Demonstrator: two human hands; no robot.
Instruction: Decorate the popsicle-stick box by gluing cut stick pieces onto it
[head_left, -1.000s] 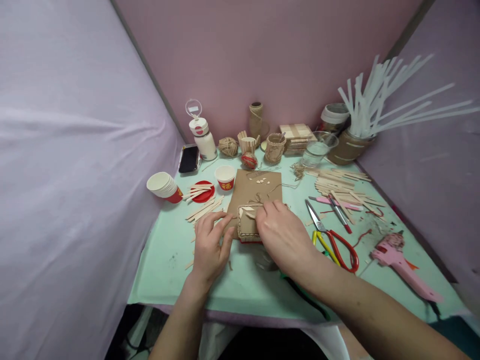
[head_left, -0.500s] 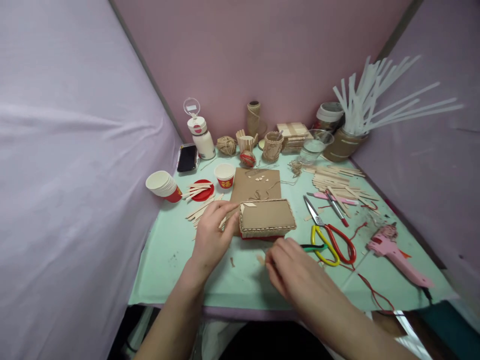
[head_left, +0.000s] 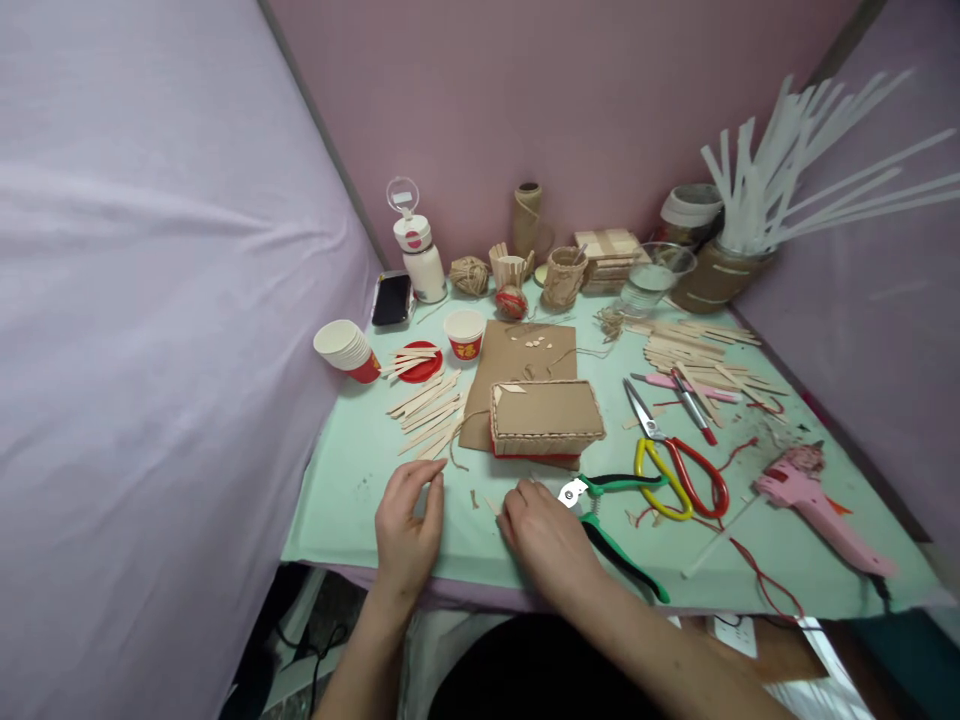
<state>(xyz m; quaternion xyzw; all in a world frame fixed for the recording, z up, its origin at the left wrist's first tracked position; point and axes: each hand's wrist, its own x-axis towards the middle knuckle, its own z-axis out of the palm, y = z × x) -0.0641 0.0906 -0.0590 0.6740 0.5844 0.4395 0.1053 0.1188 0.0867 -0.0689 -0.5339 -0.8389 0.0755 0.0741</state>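
My left hand [head_left: 409, 525] rests over the front of the table, thumb and fingers apart, holding nothing. My right hand [head_left: 544, 530] has its fingers curled down close to the tabletop, with a small pale wood piece [head_left: 491, 507] at its fingertips. Beyond the hands sits a box [head_left: 547, 410] covered in brown card, edged with braided twine and red along its base. Thin wood slivers [head_left: 512, 388] lie on its back left corner. Green-handled cutting pliers [head_left: 615, 540] lie spread open beside my right hand. Brown cardboard [head_left: 487, 350] lies partly under the box.
To the right lie scissors [head_left: 652, 430], a pink glue gun [head_left: 817, 510], a marker [head_left: 694, 405] and loose craft sticks [head_left: 690, 350]. On the left are more sticks [head_left: 431, 400], a red lid [head_left: 420, 370] and stacked paper cups [head_left: 349, 350]. A water bowl [head_left: 649, 285] stands behind.
My left hand has left the box's left side and come back toward the table's front edge. My right hand has shifted left with the wood piece, uncovering the pliers. The view has shifted slightly.
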